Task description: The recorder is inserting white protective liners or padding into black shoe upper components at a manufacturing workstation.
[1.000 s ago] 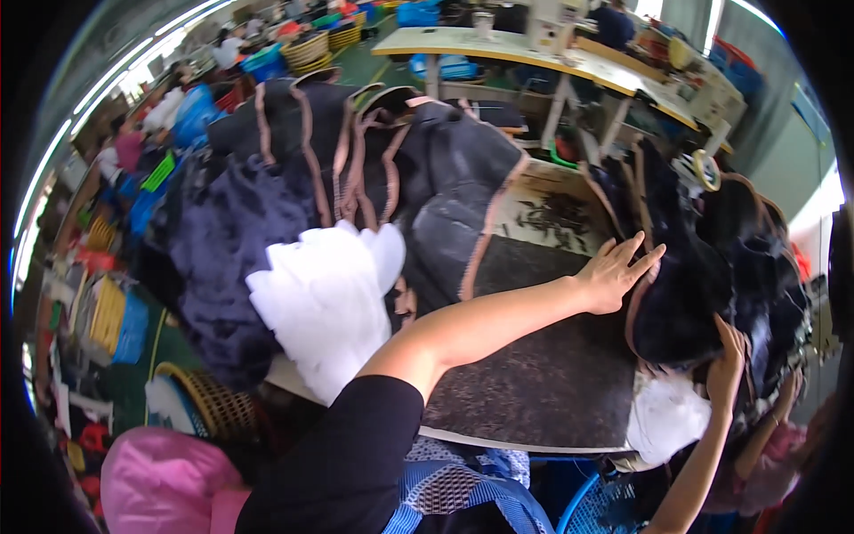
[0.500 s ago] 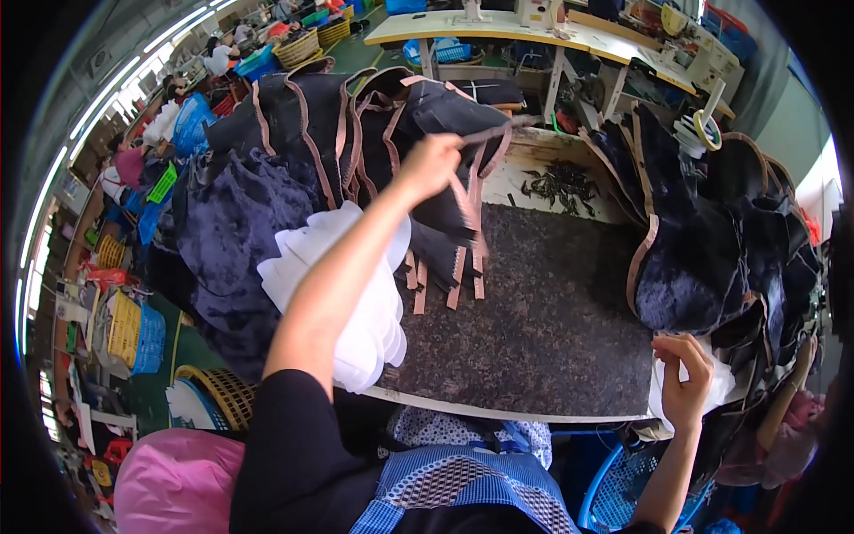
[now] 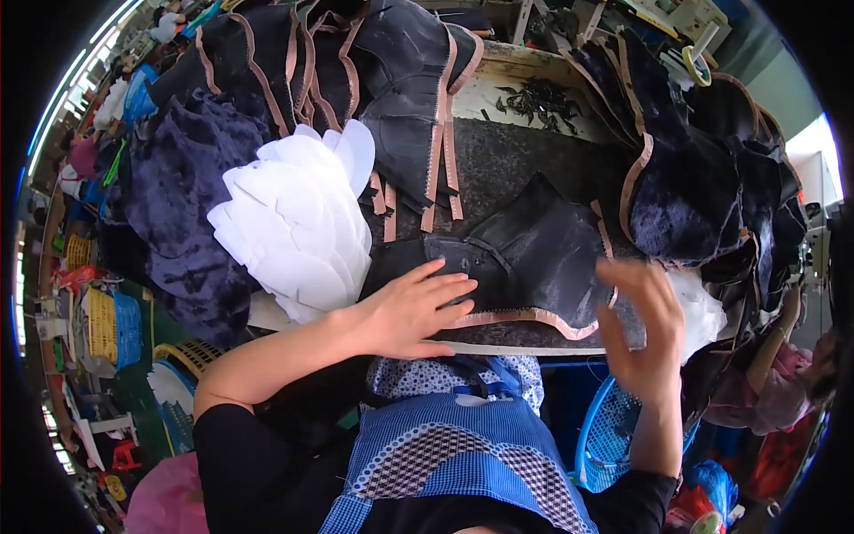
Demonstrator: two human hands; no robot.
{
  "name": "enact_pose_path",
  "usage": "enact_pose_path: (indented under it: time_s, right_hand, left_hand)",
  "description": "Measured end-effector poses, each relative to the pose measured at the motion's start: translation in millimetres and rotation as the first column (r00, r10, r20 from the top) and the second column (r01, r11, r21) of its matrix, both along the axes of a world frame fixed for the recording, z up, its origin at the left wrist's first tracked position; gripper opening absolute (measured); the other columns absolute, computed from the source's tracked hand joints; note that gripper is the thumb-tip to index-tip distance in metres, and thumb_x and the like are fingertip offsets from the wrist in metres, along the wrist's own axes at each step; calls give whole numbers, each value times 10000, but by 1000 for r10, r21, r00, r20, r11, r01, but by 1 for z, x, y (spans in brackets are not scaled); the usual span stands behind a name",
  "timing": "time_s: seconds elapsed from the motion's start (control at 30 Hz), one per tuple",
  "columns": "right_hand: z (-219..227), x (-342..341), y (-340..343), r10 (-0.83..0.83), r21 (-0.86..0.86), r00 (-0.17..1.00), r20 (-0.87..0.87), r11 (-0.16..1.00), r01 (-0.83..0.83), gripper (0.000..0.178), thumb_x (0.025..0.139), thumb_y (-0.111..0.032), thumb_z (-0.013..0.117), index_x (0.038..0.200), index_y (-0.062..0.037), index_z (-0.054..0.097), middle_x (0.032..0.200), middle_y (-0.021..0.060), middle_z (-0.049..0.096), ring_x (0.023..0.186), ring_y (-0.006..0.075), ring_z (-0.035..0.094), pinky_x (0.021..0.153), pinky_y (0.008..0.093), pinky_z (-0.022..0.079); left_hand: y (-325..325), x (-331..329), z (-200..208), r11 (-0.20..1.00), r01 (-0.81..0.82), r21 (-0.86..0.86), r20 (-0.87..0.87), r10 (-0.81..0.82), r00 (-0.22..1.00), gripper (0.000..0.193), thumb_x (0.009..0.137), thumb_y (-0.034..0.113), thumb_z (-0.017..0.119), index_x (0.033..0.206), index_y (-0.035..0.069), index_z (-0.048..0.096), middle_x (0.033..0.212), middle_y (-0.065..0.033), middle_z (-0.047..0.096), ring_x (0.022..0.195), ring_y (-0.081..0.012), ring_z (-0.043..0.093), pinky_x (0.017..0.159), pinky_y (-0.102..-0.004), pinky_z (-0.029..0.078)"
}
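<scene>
Left hand [image 3: 411, 311] rests on black panel [image 3: 544, 254], grip wide. Right hand [image 3: 648, 329] blurred at panel's 4 o'clock, grip wide, contact unclear. White pieces [image 3: 298, 218] piled at its 9 o'clock

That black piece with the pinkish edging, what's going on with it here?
A person's left hand lies flat on the black piece, which is spread on the table. The right hand, open and blurred, is by its right edge; whether it touches is unclear. White pieces lie piled to the left, with dark pieces beyond.
</scene>
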State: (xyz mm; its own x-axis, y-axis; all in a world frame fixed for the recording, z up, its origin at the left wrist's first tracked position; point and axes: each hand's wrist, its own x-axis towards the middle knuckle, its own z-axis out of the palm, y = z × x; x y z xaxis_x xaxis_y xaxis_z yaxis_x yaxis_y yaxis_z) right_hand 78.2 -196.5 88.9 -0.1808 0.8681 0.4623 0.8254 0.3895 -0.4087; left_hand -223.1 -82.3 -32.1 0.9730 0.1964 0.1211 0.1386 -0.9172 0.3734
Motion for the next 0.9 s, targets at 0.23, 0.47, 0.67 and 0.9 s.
enact_pose_path:
  time_s: [0.23, 0.47, 0.67, 0.9]
  right_hand:
    - [-89, 40, 126, -96, -130, 995, 26, 987, 99, 269, 913, -158, 705, 1115, 15, 666, 978, 196, 666, 879, 348, 655, 798, 358, 519]
    - [-74, 4, 70, -264, -171, 899, -348, 961, 216, 164, 936, -136, 707, 1028, -1, 707, 853, 171, 709, 703, 303, 677, 640, 368, 518]
    - [-97, 8, 26, -507, 204, 848, -154, 824, 529, 594, 828, -60, 768, 1371, -7, 533, 1388, 198, 556, 1258, 423, 526, 1068, 458, 445]
    - [-128, 114, -144, -776, -151, 587, -231, 624, 766, 168, 784, 59, 730, 906, -55, 745, 879, 71, 720, 786, 190, 701, 656, 316, 580]
  left_hand:
    - [55, 71, 22, 708, -270, -653, 251, 538, 805, 290, 1036, 111, 584, 1311, 23, 605, 1363, -112, 594, 1140, -197, 651, 813, -299, 602]
    - [62, 125, 27, 542, -33, -840, 243, 429, 870, 322, 1026, 113, 633, 1335, 34, 584, 1199, -67, 639, 1096, -139, 627, 829, -299, 586]
    - [74, 180, 33, 895, -122, -429, 372, 298, 879, 236, 921, -13, 665, 1154, 15, 634, 1116, -122, 666, 1037, -256, 689, 911, -337, 550]
    - [0, 165, 31, 955, 298, -5, 264, -286, 921, 610, 864, 338, 785, 1367, 59, 584, 1415, -167, 561, 1358, -357, 512, 1157, -491, 388]
